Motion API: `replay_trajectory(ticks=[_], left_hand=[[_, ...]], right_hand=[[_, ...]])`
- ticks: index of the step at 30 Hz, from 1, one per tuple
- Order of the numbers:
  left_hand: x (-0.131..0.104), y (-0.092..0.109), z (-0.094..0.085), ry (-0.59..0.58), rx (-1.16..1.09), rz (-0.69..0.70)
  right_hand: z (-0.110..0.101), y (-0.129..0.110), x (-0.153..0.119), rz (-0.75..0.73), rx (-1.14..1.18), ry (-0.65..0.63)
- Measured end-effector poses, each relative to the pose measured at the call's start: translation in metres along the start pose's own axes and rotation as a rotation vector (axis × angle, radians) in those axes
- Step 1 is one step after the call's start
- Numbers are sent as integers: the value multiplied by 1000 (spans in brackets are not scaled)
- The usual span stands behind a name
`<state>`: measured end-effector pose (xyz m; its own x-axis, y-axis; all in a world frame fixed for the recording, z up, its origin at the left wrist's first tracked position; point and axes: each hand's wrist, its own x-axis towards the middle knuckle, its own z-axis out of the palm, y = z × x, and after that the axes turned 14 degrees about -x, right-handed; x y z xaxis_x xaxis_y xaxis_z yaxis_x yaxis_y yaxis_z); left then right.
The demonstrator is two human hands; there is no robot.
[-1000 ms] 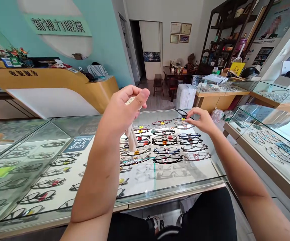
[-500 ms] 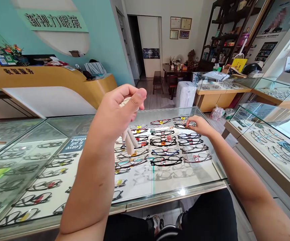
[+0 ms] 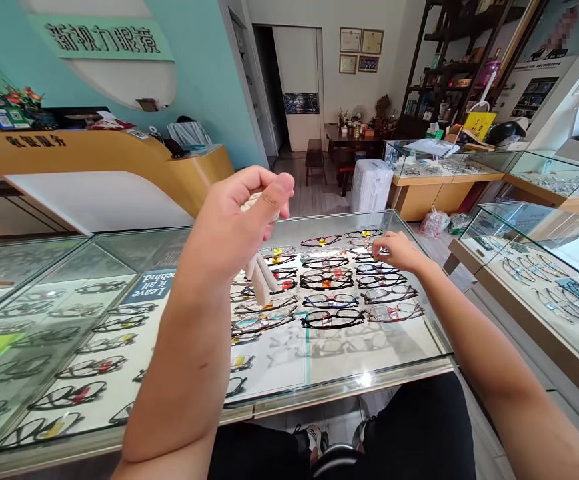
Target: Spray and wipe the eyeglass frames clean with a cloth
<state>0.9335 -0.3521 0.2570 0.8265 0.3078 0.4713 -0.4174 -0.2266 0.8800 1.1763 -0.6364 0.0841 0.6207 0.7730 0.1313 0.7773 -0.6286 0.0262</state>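
My left hand [image 3: 242, 220] is raised over the glass counter, its fingers closed around a crumpled cream-white cloth [image 3: 263, 283] whose ends hang down below the palm. At the far right of the counter, my right hand [image 3: 400, 252] pinches at the edge of a pair of eyeglasses [image 3: 363, 258]; the fingertips partly hide that end of the frame. Folded eyeglasses lie in columns on the glass top, among them a black pair [image 3: 332, 320] at the front of the middle column and a blue-and-black pair [image 3: 329, 301] behind it. Several carry red or yellow tags.
Beneath the glass top [image 3: 269, 383] more eyeglasses show on white shelves. Another glass display case [image 3: 534, 267] stands to the right. A wrapped suitcase [image 3: 371, 187] is on the floor beyond the counter. A wooden reception desk [image 3: 209, 167] stands at the back left.
My right hand has shifted slightly down and toward me at the back of the right column. My left hand stays nearly still with the cloth.
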Motion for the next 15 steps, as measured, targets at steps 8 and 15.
replay_trajectory(ticks=[8,15], left_hand=[[0,-1,-1,-2,-4,6],[0,-1,-1,-5,-6,7]], right_hand=[[1,-2,1,5,-43,-33],[1,-2,1,12,-71,-59]])
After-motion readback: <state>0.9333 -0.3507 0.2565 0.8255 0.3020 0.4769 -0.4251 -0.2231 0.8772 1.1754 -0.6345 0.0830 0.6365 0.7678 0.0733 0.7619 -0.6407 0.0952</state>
